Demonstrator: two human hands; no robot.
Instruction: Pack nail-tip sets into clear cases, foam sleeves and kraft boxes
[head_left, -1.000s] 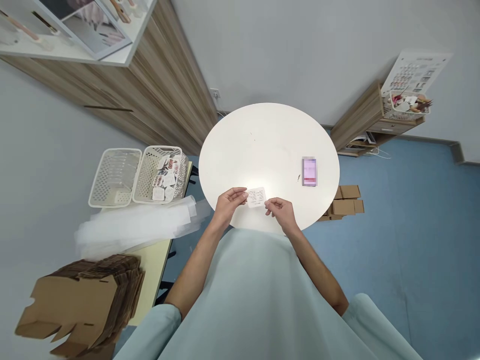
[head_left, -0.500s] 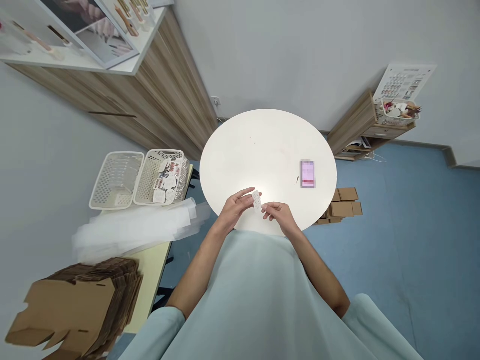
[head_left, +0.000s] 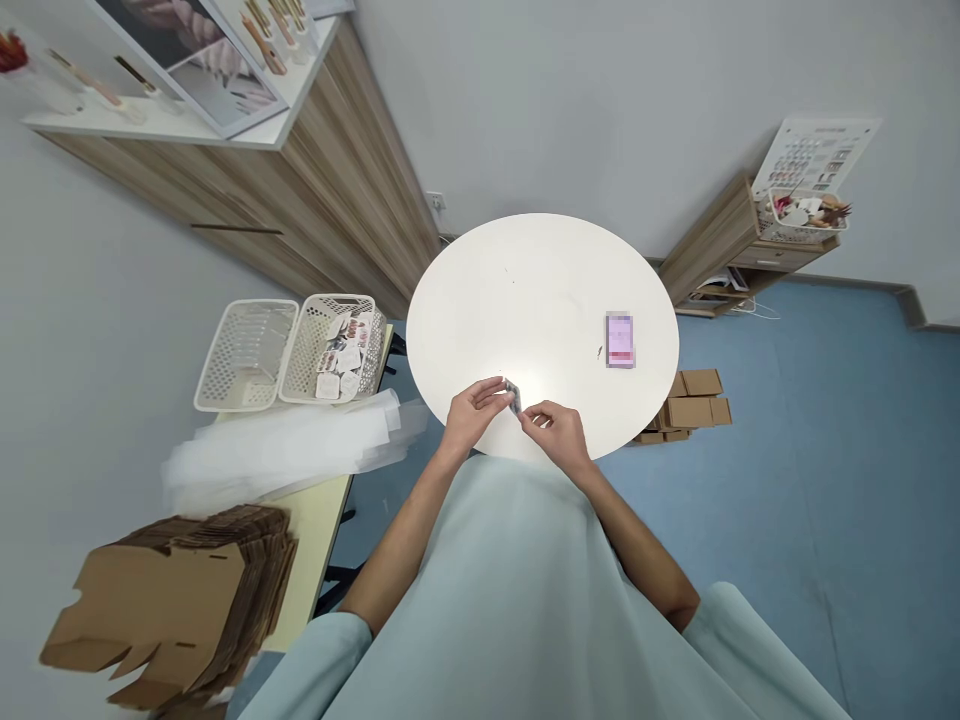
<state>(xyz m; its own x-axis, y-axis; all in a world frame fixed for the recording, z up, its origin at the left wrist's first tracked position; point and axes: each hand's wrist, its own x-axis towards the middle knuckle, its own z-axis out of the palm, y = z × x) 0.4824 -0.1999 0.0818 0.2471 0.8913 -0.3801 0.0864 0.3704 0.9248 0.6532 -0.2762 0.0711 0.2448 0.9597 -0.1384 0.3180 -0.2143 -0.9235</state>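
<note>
Between my hands, over the near edge of the round white table (head_left: 547, 290), is a small flat card (head_left: 514, 397). Its face toward me looks dark grey, too small to make out. My left hand (head_left: 472, 412) pinches its left side between thumb and fingers. Thumb and fingertips of my right hand (head_left: 556, 432) close on its lower right corner. A phone-like rectangle with a pixelated pink screen (head_left: 619, 340) lies on the table to the right, beside a tiny dark mark.
On a side table (head_left: 311, 540) at left are two white perforated baskets (head_left: 247, 355), one holding printed cards, translucent sheets (head_left: 285, 445) and stacked flat cardboard boxes (head_left: 157, 600). Brown cartons (head_left: 697, 410) sit right of the table. A wooden cabinet (head_left: 337, 170) stands behind left.
The card has turned in my fingers: its white face with printed rows faced me before, and a darker face shows now. The whole view has shifted slightly.
</note>
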